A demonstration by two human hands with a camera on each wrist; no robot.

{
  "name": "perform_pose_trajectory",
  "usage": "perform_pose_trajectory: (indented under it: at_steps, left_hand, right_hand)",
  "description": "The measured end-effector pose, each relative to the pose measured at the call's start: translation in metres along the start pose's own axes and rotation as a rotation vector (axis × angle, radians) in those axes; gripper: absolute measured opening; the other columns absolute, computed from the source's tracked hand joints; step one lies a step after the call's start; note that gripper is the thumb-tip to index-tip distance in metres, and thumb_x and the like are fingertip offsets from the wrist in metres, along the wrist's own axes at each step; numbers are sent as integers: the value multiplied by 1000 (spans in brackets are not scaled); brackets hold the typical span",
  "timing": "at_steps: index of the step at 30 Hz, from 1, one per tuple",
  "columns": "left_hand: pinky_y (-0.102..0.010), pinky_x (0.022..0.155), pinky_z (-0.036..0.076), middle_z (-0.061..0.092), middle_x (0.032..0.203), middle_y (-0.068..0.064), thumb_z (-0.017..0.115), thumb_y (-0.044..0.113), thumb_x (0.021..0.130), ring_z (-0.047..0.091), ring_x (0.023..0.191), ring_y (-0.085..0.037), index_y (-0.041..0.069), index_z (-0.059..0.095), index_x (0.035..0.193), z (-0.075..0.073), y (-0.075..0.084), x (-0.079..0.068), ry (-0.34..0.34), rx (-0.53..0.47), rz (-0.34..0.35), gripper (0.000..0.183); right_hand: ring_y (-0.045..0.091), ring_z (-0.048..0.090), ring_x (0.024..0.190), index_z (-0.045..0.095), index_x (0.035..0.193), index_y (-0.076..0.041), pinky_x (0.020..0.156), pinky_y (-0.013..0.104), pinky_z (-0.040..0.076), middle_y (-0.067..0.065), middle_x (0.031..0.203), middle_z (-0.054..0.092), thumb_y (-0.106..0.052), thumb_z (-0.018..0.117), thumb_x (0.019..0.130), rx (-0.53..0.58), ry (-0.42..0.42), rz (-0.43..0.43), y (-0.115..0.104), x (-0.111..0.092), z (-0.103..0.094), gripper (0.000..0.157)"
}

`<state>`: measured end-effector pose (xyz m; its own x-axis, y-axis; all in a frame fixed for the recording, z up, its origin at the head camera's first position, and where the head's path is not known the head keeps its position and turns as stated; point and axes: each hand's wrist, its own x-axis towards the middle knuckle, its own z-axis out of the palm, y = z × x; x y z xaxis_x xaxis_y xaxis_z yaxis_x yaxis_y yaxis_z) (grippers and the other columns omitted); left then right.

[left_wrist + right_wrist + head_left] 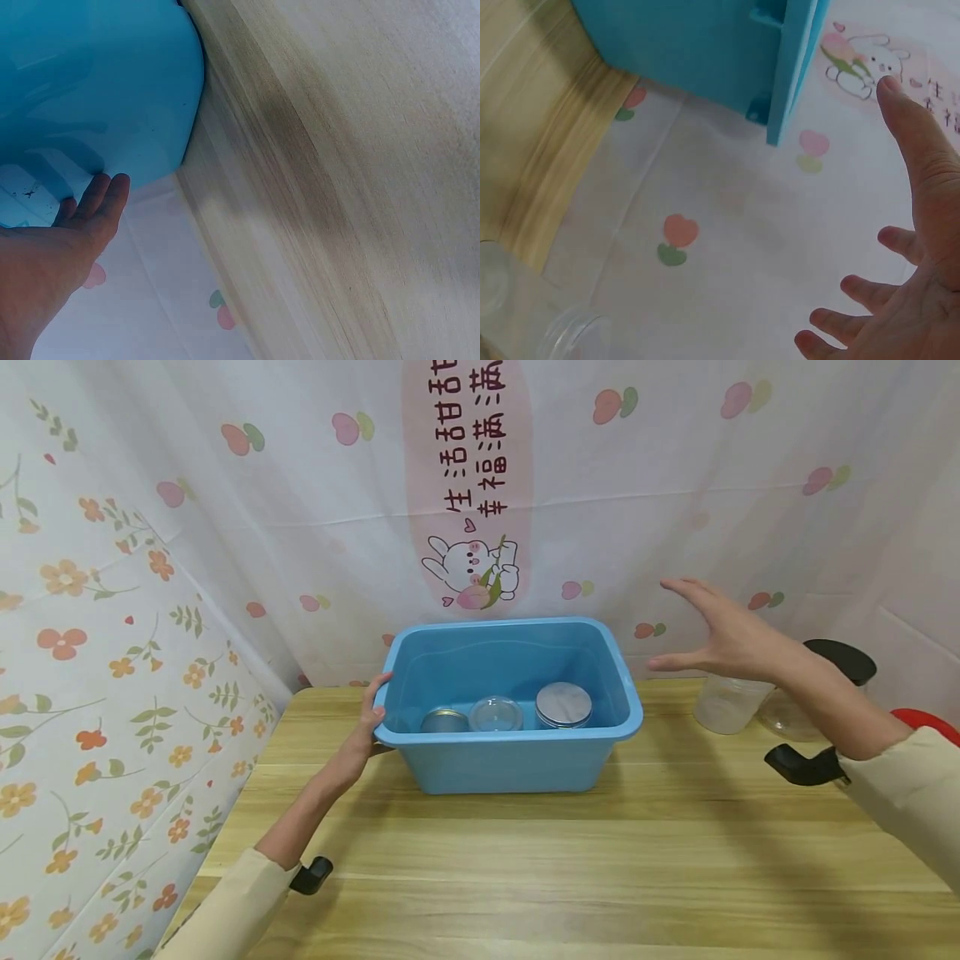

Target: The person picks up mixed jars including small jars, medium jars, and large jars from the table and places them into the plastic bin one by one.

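Note:
A blue plastic tub stands on the wooden table against the curtain. Inside it lie a round clear lid or jar, a container with a silver lid and a dark round tin. My left hand holds the tub's left rim. In the left wrist view, the fingers of that hand extend along the tub's outer wall; the thumb is hidden there. Right of the tub, my right hand is raised in the air with thumb and fingers spread, holding nothing and apart from the tub.
Behind my right forearm stand a clear plastic container and a clear jar with a black lid. Part of a red object shows at the right edge. Patterned curtains border the table at the back and left.

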<state>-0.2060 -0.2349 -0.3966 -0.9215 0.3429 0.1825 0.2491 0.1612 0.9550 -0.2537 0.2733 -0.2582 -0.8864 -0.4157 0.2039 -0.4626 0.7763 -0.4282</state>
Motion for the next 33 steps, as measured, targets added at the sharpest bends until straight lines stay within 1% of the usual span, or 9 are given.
perform_pose_trajectory:
  at_steps: [10, 15, 21, 23, 24, 26, 27, 28, 33]
  left_hand:
    - [-74, 100, 30, -1, 164, -15, 23, 39, 106, 24, 140, -53, 27, 5, 161, 0, 1, -1, -4, 14, 14, 60]
    - [-74, 99, 32, 0, 164, -16, 24, 42, 105, 25, 138, -55, 29, 4, 161, 1, 2, 0, -5, 3, 0, 61]
    - [-73, 98, 33, 1, 164, -16, 25, 42, 104, 27, 137, -54, 28, 5, 161, 0, 0, -1, 5, -11, -5, 62]
    - [-74, 98, 33, 1, 164, -16, 25, 42, 104, 27, 137, -54, 28, 5, 161, -1, 0, -1, 8, -17, -6, 62]
    - [-74, 98, 33, 1, 164, -16, 25, 42, 104, 27, 137, -55, 28, 4, 161, -1, 0, -1, 9, -19, -6, 62]
    - [-75, 97, 33, 1, 164, -16, 24, 43, 104, 28, 137, -56, 29, 4, 161, -1, 0, -2, 10, -18, -10, 62]
    - [-75, 97, 33, 1, 164, -16, 24, 44, 104, 27, 137, -56, 28, 4, 161, 0, 0, -2, 9, -18, -10, 62]
    - [-75, 97, 33, 1, 164, -16, 24, 44, 104, 27, 137, -56, 28, 4, 161, 0, 0, -2, 9, -19, -11, 63]
    - [-75, 97, 32, 0, 164, -15, 24, 44, 104, 26, 137, -56, 29, 4, 162, 1, 1, -1, 5, -21, -11, 63]
  right_hand:
    - [55, 18, 144, 19, 160, -1, 101, 77, 21, 30, 161, 18, -33, 86, 83, 52, 38, 120, 32, -17, -2, 107]
    - [59, 18, 141, 17, 160, 0, 101, 77, 21, 33, 160, 17, -34, 78, 91, 87, 49, 183, 53, -27, -12, 99]
    - [62, 31, 133, 26, 157, 3, 99, 72, 30, 34, 155, 29, -28, 72, 97, 165, 43, 208, 72, -36, -27, 82]
    - [61, 35, 131, 30, 155, 3, 107, 51, 38, 33, 153, 33, -28, 71, 98, 163, 45, 214, 78, -39, -29, 77]
    - [60, 37, 131, 31, 155, 2, 105, 38, 41, 33, 153, 34, -28, 70, 98, 157, 46, 215, 81, -41, -30, 75]
    - [58, 39, 130, 35, 154, 0, 92, 14, 41, 32, 151, 36, -28, 70, 98, 156, 55, 216, 85, -44, -30, 72]
    - [58, 40, 130, 36, 153, -1, 83, 7, 38, 32, 151, 37, -28, 70, 98, 162, 58, 218, 88, -45, -30, 70]
    - [57, 41, 129, 37, 153, -1, 74, 3, 34, 32, 151, 37, -28, 70, 98, 160, 65, 225, 89, -47, -30, 70]
    - [57, 43, 127, 39, 150, 3, 70, 2, 35, 32, 149, 40, -31, 71, 98, 160, 96, 247, 94, -58, -25, 70]
